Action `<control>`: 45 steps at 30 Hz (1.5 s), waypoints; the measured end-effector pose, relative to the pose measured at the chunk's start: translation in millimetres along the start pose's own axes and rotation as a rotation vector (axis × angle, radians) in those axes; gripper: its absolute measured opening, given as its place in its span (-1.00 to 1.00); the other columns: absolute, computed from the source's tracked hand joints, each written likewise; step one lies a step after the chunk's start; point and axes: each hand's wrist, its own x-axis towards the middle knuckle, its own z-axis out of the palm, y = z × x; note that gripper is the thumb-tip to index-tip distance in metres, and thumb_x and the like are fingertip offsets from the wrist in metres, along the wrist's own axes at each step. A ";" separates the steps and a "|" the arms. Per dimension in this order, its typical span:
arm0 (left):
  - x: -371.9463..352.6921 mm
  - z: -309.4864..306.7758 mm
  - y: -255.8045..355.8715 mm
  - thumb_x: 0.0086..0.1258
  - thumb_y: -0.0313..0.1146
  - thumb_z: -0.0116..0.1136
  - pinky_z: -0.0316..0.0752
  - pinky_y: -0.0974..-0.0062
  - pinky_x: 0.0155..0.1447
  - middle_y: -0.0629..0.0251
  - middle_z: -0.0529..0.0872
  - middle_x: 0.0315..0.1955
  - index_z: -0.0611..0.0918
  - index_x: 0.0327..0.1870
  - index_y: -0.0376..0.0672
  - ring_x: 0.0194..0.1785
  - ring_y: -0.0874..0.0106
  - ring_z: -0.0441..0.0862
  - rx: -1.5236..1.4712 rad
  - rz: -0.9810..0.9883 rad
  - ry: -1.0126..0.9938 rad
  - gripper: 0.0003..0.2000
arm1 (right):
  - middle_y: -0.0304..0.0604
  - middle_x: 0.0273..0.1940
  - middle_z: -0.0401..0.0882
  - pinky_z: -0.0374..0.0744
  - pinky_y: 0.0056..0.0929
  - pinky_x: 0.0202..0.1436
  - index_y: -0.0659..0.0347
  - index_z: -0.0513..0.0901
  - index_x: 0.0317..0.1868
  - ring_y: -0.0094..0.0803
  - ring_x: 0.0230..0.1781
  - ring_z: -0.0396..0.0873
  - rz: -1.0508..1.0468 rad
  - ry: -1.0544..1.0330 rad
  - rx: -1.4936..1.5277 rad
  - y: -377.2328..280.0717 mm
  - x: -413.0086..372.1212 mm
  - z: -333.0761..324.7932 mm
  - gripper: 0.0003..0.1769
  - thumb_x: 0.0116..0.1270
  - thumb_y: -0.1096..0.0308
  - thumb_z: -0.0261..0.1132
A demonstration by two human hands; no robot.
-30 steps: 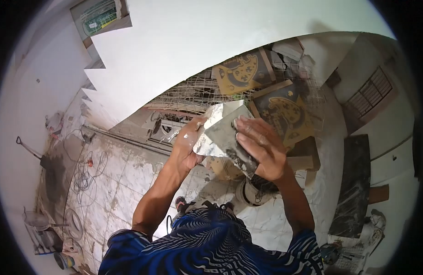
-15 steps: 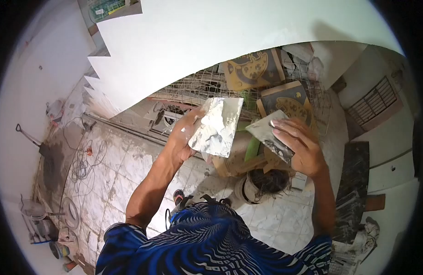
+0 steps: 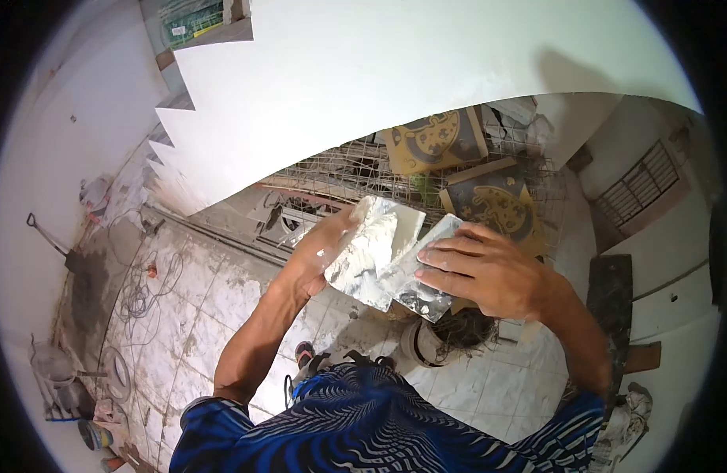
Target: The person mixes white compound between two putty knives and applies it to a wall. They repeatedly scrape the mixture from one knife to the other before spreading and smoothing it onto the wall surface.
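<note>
My left hand (image 3: pixel 320 251) grips a flat metal plate (image 3: pixel 366 256) from its left side, with white paste heaped on its face. My right hand (image 3: pixel 489 272) is closed on a second flat blade (image 3: pixel 434 296), its fingers lying over the upper side. The blade's left edge meets or overlaps the right part of the plate, where paste is smeared. The grips of both tools are hidden beneath them or by my hands.
A white stair underside (image 3: pixel 324 71) spans the top. Below it lie wire mesh (image 3: pixel 340 165) and printed cardboard boxes (image 3: pixel 438 140). A bucket (image 3: pixel 421 344) stands near my feet. Tangled cable (image 3: pixel 146 296) and a shovel (image 3: pixel 72 256) are at left.
My right hand and its blade have moved left and down to the plate, closing the gap between them. The plate in my left hand sits slightly lower and is turned a little.
</note>
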 end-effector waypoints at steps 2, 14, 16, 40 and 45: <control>-1.8 -2.8 -3.0 0.59 -0.45 -0.11 0.75 0.50 -0.02 0.06 0.66 0.14 0.36 0.43 -0.38 0.01 0.39 0.75 -0.071 0.003 0.059 -0.57 | -0.15 0.29 0.58 0.40 -0.08 0.46 0.07 0.62 0.26 -0.24 0.32 0.51 0.035 -0.039 0.086 0.0 -5.3 -14.7 -0.42 0.20 0.66 0.22; -9.3 -16.9 -9.2 0.56 -0.36 -0.13 0.71 0.49 0.02 0.17 0.67 0.11 0.42 0.37 -0.34 0.00 0.42 0.74 -0.147 0.030 0.143 -0.57 | -0.03 0.09 0.61 0.53 -0.21 0.23 0.28 0.57 0.27 -0.15 0.13 0.58 0.481 0.821 -0.711 29.8 7.4 -63.0 -0.43 0.19 0.62 0.28; -11.9 -25.5 -15.3 0.52 -0.38 -0.14 0.69 0.47 0.10 0.13 0.66 0.13 0.40 0.38 -0.34 0.06 0.38 0.72 -0.152 0.009 0.120 -0.56 | -0.04 0.09 0.61 0.53 -0.22 0.23 0.31 0.59 0.23 -0.15 0.14 0.57 0.469 0.774 -0.895 42.6 14.2 -71.6 -0.47 0.19 0.58 0.32; -41.3 -43.8 -33.3 0.51 -0.36 -0.03 0.67 0.38 0.20 0.05 0.63 0.21 0.39 0.40 -0.36 0.14 0.30 0.71 -0.297 0.047 0.255 -0.52 | 0.12 0.17 0.49 0.38 0.09 0.25 0.37 0.55 0.26 -0.04 0.23 0.42 0.399 0.437 -1.013 92.3 34.6 22.7 -0.52 0.36 0.37 0.17; -47.2 -48.7 -37.4 0.50 -0.35 -0.03 0.66 0.37 0.21 0.03 0.63 0.20 0.38 0.41 -0.36 0.15 0.28 0.70 -0.272 0.021 0.263 -0.51 | 0.02 0.07 0.51 0.44 0.00 0.18 0.36 0.56 0.22 -0.10 0.16 0.47 0.529 0.763 -1.102 85.8 37.4 -43.7 -0.54 0.31 0.42 0.25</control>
